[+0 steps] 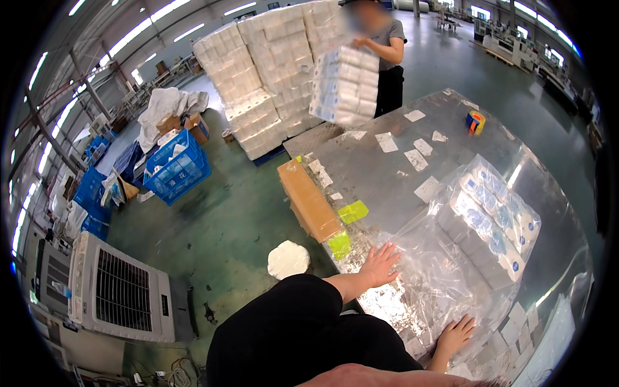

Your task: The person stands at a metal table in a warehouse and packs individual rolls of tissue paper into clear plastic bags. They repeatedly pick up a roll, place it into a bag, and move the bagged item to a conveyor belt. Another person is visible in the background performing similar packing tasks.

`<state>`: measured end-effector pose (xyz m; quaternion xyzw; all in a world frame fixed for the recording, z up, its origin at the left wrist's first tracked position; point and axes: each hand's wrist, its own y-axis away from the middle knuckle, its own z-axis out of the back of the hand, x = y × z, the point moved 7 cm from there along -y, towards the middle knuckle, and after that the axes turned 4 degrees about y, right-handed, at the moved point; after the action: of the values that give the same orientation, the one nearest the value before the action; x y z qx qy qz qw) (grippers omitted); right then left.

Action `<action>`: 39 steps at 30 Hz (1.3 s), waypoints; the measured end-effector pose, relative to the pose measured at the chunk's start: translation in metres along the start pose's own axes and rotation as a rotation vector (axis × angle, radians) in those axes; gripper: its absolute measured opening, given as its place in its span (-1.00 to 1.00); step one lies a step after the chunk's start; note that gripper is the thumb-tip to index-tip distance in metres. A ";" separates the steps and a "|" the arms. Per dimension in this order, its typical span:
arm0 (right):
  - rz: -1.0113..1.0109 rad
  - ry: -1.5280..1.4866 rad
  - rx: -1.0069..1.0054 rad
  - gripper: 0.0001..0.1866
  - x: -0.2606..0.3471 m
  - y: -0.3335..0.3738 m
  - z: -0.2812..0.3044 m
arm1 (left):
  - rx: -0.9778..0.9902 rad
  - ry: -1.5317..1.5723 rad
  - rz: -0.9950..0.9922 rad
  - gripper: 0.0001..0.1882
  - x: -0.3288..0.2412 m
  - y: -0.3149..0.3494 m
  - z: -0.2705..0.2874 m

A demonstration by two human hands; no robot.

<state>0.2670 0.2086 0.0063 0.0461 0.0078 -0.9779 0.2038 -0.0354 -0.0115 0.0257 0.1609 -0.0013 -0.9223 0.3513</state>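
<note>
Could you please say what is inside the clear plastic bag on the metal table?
The clear plastic bag holds rows of white, blue-printed packs; their underside is hidden.

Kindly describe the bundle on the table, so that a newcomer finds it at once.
Find the big metal table. On its right side sits the bundle of white rolls. Unlike the carried bundle, it trails loose clear film toward the wearer's right hand.

A green floor (pixel 225 209), glossy in places, spreads through a large factory hall. Bright strips of light (pixel 131 37) run along the ceiling (pixel 97 26). A metal counter (pixel 361 161) stands at right, a large air cooler (pixel 124 290) at lower left, and machines (pixel 516 48) at upper right.
</note>
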 end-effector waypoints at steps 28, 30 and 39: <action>-1.160 -0.200 -0.071 -0.18 -0.348 0.091 -0.009 | -0.077 -0.023 -0.038 -0.32 -0.008 -0.008 -0.011; -1.203 -0.296 -0.057 -0.13 -0.377 0.118 -0.025 | -0.089 -0.039 -0.056 -0.32 -0.007 -0.008 -0.013; -1.030 -0.228 0.040 -0.18 -0.338 0.121 0.010 | -0.090 -0.011 -0.060 -0.32 -0.011 -0.005 -0.004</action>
<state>0.6226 0.2316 0.0484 -0.0665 -0.0113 -0.9500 -0.3047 -0.0296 0.0001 0.0243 0.1399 0.0430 -0.9325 0.3302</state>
